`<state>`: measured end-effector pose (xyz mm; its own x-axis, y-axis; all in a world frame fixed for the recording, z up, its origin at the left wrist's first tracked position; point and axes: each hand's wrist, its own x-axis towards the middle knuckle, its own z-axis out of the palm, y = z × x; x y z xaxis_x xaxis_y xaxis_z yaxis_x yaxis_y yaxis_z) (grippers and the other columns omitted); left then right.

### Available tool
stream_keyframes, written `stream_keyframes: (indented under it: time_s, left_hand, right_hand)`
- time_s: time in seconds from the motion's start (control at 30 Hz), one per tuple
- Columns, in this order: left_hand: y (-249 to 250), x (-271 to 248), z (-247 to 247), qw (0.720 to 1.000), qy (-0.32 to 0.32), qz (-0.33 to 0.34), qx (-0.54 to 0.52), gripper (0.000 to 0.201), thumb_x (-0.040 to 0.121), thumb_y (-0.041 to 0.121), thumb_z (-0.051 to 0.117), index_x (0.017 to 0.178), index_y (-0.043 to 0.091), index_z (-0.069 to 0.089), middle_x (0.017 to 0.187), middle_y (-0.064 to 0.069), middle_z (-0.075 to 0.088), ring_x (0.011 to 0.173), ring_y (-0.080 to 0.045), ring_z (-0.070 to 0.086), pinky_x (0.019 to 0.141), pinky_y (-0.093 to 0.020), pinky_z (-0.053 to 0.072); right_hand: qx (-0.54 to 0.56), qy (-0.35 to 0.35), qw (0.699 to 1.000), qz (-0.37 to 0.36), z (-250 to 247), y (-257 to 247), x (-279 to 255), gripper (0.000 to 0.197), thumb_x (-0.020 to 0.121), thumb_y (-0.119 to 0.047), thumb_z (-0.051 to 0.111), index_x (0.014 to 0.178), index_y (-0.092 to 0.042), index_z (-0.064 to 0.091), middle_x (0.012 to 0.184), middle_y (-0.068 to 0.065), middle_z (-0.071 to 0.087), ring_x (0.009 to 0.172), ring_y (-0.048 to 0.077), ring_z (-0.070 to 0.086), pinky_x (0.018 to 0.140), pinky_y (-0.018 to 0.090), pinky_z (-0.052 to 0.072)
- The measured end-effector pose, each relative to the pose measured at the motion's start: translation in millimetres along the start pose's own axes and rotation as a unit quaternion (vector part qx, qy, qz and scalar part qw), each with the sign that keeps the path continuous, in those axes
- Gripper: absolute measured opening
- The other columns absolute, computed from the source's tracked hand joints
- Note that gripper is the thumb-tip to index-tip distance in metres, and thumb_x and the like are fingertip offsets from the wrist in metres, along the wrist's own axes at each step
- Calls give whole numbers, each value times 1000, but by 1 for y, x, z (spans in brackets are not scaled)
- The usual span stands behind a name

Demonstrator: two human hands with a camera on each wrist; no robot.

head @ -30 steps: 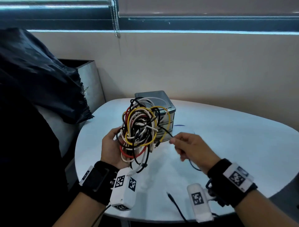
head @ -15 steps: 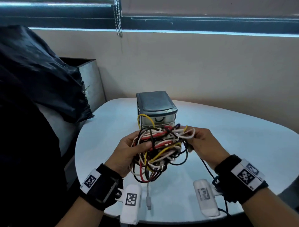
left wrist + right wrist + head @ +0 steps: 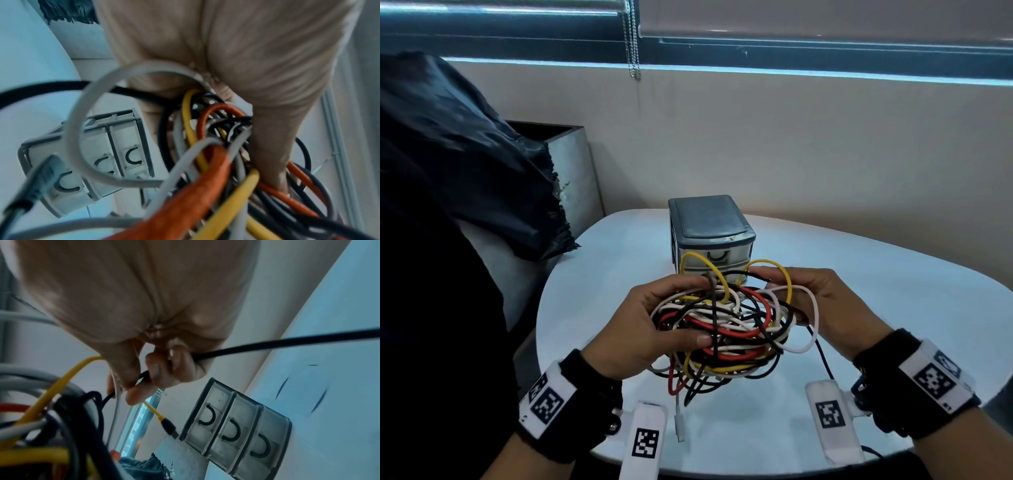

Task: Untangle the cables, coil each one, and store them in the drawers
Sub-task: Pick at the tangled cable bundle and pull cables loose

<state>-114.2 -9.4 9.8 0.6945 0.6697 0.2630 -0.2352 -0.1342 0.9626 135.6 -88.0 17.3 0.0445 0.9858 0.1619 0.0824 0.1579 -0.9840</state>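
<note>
A tangled bundle of cables (image 3: 726, 325), white, red, yellow and black, hangs above the white table (image 3: 859, 294) between both hands. My left hand (image 3: 654, 325) grips the bundle's left side, thumb across the front. My right hand (image 3: 822, 301) grips the right side, its fingers curled round a black cable (image 3: 267, 345) and a yellow one. A white plug (image 3: 680, 425) dangles below. Behind the bundle stands a small grey drawer unit (image 3: 709, 233) with three shut drawers (image 3: 236, 426). The tangle (image 3: 216, 162) fills the left wrist view.
A black plastic bag (image 3: 465, 164) drapes over a grey bin (image 3: 571, 171) left of the table. A wall and window sill run behind. A blind chain (image 3: 631, 41) hangs above. The table's near edge (image 3: 722, 469) lies just below my wrists.
The bundle came down from upright in my left hand to lying flat between both hands. My right hand moved in from pulling a black cable end and now grips the bundle's right side.
</note>
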Motion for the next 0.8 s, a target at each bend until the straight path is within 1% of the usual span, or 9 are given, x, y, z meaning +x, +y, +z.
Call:
stream_keyframes:
  time_s: [0.1, 0.17, 0.23, 0.3, 0.4, 0.47, 0.57, 0.7, 0.8]
  left_hand:
    - [2, 0, 1, 1000, -15, -7, 10, 56, 62, 3, 84, 109, 7, 54, 108, -7, 70, 96, -25, 68, 80, -32, 56]
    - [3, -2, 3, 1000, -21, -13, 19, 58, 63, 0, 84, 111, 8, 52, 109, -9, 69, 97, -26, 68, 82, -33, 56]
    - [4, -2, 4, 999, -25, -20, 33, 62, 63, 1, 85, 118, 12, 56, 115, -8, 69, 104, -27, 68, 86, -33, 55]
    - [6, -2, 4, 998, -32, -40, 30, 66, 64, 5, 87, 124, 15, 61, 121, -8, 68, 111, -28, 66, 91, -33, 53]
    - [5, -1, 5, 995, -45, -84, -12, 67, 64, 33, 91, 125, 21, 65, 124, -11, 67, 114, -30, 64, 94, -36, 51]
    - [4, 1, 8, 990, -40, -120, -58, 69, 65, 45, 88, 125, 19, 66, 123, -13, 68, 111, -30, 65, 95, -40, 52]
    - [3, 5, 17, 978, -35, -161, -124, 64, 75, 48, 79, 125, 10, 66, 120, -20, 67, 106, -32, 65, 97, -43, 52]
    - [2, 9, 26, 969, -14, -201, -139, 53, 91, 45, 57, 125, 5, 65, 128, -26, 61, 120, -42, 56, 108, -52, 42]
    - [-1, 10, 26, 961, -3, -225, -158, 52, 91, 42, 59, 125, 3, 65, 128, -27, 61, 116, -40, 58, 105, -48, 46]
  right_hand:
    - [-22, -10, 999, -22, 3, 0, -1, 37, 80, -42, 76, 114, -25, 75, 72, 0, 59, 68, 29, 42, 71, 39, 34]
    - [-27, -13, 999, -25, 3, -1, -2, 31, 84, -39, 70, 112, -25, 75, 71, -9, 65, 68, 21, 53, 71, 36, 40]
    - [-45, -21, 999, -21, -1, -3, -2, 30, 84, -45, 71, 109, -31, 76, 70, -8, 63, 66, 26, 45, 68, 42, 35]
    - [-47, -33, 998, -15, -4, -6, -2, 34, 79, -49, 73, 108, -33, 76, 72, 4, 61, 68, 30, 38, 67, 45, 30]
    - [-49, -60, 997, -8, -5, -9, -1, 27, 85, -40, 71, 110, -33, 75, 103, 24, 68, 80, 26, 55, 73, 43, 40]
    - [-40, -75, 996, -8, -2, -12, 1, 23, 87, -27, 71, 110, -29, 76, 112, 16, 71, 94, 24, 67, 83, 37, 50]
    - [-41, -122, 992, -20, 0, -7, 2, 37, 79, -44, 75, 113, -27, 74, 112, 7, 74, 104, 21, 70, 89, 30, 55]
    - [5, -103, 995, -10, 9, 1, -3, 40, 64, -75, 70, 88, -44, 77, 90, -25, 73, 85, -7, 68, 76, 11, 53]
    - [-9, -75, 997, -18, 7, 18, -9, 36, 66, -67, 75, 89, -40, 76, 89, -23, 73, 84, -7, 67, 76, 12, 53]
